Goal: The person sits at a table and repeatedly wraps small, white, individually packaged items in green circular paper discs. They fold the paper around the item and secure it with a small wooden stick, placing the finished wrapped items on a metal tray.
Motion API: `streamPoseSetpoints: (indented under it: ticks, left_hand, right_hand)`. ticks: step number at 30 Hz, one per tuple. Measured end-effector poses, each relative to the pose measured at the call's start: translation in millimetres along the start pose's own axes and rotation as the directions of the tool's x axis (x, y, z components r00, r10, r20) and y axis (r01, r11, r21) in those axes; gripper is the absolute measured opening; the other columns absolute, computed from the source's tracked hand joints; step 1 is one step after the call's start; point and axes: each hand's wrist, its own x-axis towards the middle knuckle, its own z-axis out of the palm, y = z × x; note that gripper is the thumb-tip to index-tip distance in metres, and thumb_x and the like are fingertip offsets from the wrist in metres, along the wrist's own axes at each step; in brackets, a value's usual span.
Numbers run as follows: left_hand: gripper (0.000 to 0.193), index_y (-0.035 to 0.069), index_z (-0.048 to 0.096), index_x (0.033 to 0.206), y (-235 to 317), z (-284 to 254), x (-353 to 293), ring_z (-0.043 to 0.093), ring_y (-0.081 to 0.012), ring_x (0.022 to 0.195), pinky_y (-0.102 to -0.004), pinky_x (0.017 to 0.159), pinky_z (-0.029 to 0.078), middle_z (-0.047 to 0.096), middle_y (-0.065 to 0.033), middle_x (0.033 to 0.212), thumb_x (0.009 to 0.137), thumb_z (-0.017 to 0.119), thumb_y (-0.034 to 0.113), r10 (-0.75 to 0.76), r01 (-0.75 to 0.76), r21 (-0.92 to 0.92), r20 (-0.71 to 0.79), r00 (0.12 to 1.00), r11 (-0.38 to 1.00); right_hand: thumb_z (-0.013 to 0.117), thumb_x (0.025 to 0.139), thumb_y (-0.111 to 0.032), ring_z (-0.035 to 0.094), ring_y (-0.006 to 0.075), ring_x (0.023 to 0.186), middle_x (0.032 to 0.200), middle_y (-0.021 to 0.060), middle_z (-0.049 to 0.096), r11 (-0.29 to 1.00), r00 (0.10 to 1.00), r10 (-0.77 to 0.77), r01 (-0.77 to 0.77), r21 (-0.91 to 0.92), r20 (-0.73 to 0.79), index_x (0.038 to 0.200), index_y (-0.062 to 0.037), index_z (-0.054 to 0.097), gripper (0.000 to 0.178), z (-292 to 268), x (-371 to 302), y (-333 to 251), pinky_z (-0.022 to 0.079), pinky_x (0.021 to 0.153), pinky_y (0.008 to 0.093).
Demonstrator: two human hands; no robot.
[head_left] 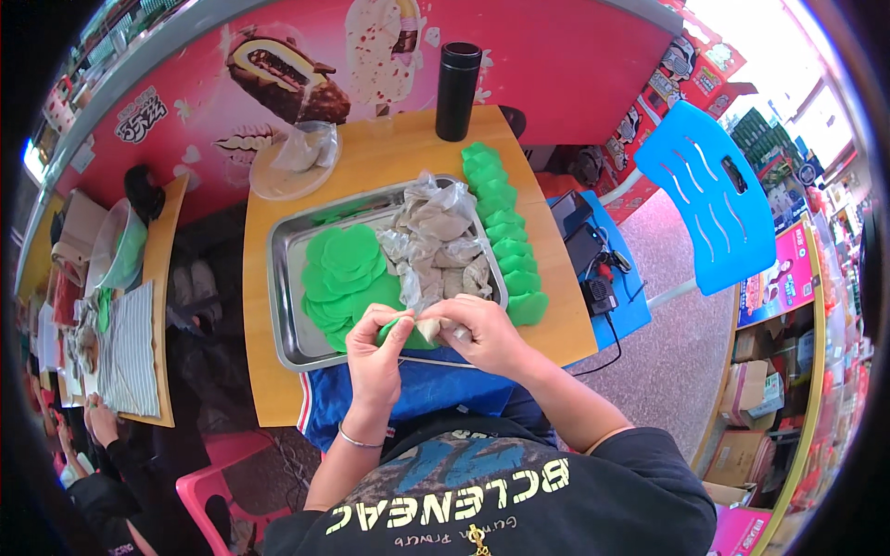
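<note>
My left hand (378,357) and my right hand (489,335) meet over the near edge of a metal tray (284,335). The left fingers pinch the edge of a thin green round sheet. Between both hands is a small pale lump (429,330), gripped by my right fingers; its kind is unclear. Inside the tray, to the left, lies a pile of flat green round sheets (345,264). To the right of them sit several greyish lumps in clear plastic (440,227). Along the tray's right side runs a row of folded green pieces (510,248).
A black flask (458,93) and a clear lid-like dish with plastic film (295,167) stand at the table's back. To the right are a blue chair (709,195) and a blue stool with black devices (598,259). Another person's hand (102,422) rests by the left table.
</note>
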Motion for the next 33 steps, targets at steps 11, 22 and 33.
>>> streamPoseSetpoints:
  ticks: [11,22,33]
  left_hand:
    - [0.003,0.0,0.063,0.081,0,5,-7,0.046,-0.0084,0.074,-0.0203,0.068,0.035,0.053,-0.0012,0.077,0.078,0.062,0.0,-0.035,0.032,-0.15,-0.018,0.999,0.988]
    - [0.003,0.001,0.063,0.082,3,-1,-6,0.049,-0.0083,0.077,-0.0203,0.071,0.037,0.055,-0.0022,0.081,0.079,0.063,0.002,-0.061,0.051,-0.234,-0.033,0.998,0.971]
    - [0.004,0.001,0.065,0.081,3,-6,-6,0.048,-0.0083,0.076,-0.0207,0.071,0.036,0.054,-0.0017,0.079,0.078,0.065,0.003,-0.079,0.068,-0.199,-0.045,0.996,0.978]
  right_hand:
    - [0.058,0.085,-0.02,0.055,0.0133,0.073,0.079,0.0072,0.058,0.988,0.989,0.121,-0.129,0.088,0.09,0.084,-0.0012,0.061,0.019,3,1,3,0.043,0.063,0.0274]
    - [0.059,0.083,-0.008,0.057,0.0108,0.066,0.075,0.0058,0.062,0.917,0.991,0.121,-0.133,0.375,0.056,0.087,-0.0006,0.056,0.009,13,1,4,0.045,0.061,0.0231]
    - [0.059,0.084,-0.009,0.055,0.0064,0.073,0.077,0.0022,0.061,0.832,0.969,0.241,-0.233,0.503,0.049,0.089,0.0002,0.056,0.011,17,2,-9,0.045,0.066,0.0219]
